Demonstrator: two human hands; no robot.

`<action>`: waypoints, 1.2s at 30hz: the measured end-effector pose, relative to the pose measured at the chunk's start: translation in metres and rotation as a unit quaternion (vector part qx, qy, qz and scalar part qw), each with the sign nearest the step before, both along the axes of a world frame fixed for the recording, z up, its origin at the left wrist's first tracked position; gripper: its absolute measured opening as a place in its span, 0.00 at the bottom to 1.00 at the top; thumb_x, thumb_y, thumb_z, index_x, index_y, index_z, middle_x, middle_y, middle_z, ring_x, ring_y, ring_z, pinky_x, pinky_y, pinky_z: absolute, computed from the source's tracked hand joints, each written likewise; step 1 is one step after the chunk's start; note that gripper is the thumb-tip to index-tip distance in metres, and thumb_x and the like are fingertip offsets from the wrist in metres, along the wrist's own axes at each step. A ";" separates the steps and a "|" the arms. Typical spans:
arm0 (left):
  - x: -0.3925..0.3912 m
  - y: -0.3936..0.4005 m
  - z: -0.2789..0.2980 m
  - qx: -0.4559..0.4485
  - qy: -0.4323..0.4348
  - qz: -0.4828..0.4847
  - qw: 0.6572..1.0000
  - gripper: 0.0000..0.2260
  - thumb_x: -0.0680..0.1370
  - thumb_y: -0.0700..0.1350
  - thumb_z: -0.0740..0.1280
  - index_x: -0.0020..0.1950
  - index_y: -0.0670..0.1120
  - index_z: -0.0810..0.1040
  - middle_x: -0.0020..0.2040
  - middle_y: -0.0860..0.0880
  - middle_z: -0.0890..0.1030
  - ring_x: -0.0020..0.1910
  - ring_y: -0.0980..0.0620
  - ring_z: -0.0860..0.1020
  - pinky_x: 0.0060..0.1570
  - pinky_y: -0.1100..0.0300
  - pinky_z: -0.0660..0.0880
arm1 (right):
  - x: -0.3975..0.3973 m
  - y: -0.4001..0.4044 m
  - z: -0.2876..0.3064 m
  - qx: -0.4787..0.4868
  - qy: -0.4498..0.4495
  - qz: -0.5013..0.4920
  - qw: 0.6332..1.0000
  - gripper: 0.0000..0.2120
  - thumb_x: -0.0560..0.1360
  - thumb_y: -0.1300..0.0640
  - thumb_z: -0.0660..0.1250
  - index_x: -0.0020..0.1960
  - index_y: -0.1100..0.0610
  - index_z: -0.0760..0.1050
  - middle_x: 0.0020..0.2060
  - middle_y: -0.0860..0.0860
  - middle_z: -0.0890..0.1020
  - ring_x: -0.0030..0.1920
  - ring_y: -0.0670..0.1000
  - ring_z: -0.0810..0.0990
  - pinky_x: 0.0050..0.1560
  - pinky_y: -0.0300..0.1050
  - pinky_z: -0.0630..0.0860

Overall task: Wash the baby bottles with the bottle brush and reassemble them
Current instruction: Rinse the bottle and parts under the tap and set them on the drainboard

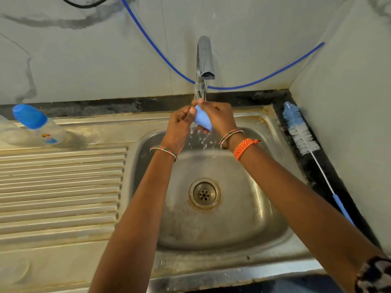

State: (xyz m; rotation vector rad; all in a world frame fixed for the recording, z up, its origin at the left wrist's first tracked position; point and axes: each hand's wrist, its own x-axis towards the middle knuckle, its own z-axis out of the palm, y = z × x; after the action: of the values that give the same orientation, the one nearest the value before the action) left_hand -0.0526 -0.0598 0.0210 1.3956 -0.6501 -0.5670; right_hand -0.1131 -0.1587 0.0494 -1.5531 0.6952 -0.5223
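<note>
Sink rim (232,273) nearest | both hands under running tap (204,60): right hand (220,117) curled round blue bottle cap (203,121), left hand (182,125) pinching it | capped bottle (40,125) on drainboard | bottle brush (302,138) on right ledge.

No readable text; baby bottle (40,125) carries small coloured print, too blurred to read.

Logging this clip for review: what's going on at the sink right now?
A person holds a blue bottle cap under the running tap, both the left hand and right hand gripping it while water splashes into the sink. The bottle brush lies unused on the dark ledge to the right. A capped baby bottle lies on the drainboard at the left.
</note>
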 end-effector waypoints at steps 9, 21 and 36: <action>0.000 0.012 -0.019 -0.026 0.005 0.024 0.999 0.10 0.79 0.44 0.59 0.57 0.42 0.75 0.49 0.47 0.79 0.48 0.54 0.77 0.48 0.63 0.74 | -0.006 0.008 0.007 0.412 0.002 0.066 0.909 0.10 0.79 0.52 0.61 0.48 0.59 0.75 0.42 0.57 0.78 0.37 0.52 0.77 0.24 0.35 0.73; -0.008 0.009 -0.004 -0.047 0.130 0.003 0.990 0.04 0.80 0.39 0.63 0.49 0.46 0.76 0.42 0.53 0.82 0.42 0.57 0.78 0.43 0.63 0.74 | -0.001 -0.001 -0.021 -0.468 0.049 0.051 0.881 0.22 0.74 0.62 0.66 0.68 0.59 0.71 0.59 0.56 0.78 0.58 0.59 0.72 0.53 0.52 0.75; -0.045 -0.009 -0.012 -0.139 0.535 0.114 0.825 0.12 0.82 0.37 0.54 0.46 0.38 0.75 0.31 0.44 0.81 0.30 0.51 0.81 0.37 0.61 0.79 | 0.003 0.005 -0.023 -0.090 -0.063 0.057 0.992 0.08 0.77 0.63 0.66 0.49 0.67 0.80 0.46 0.59 0.84 0.51 0.54 0.82 0.57 0.45 0.76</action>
State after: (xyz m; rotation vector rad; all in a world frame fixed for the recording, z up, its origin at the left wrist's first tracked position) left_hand -0.0979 -0.0689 0.0086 0.6713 0.3436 -0.8974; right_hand -0.1102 -0.1536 0.0260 -1.7005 0.4702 -0.6056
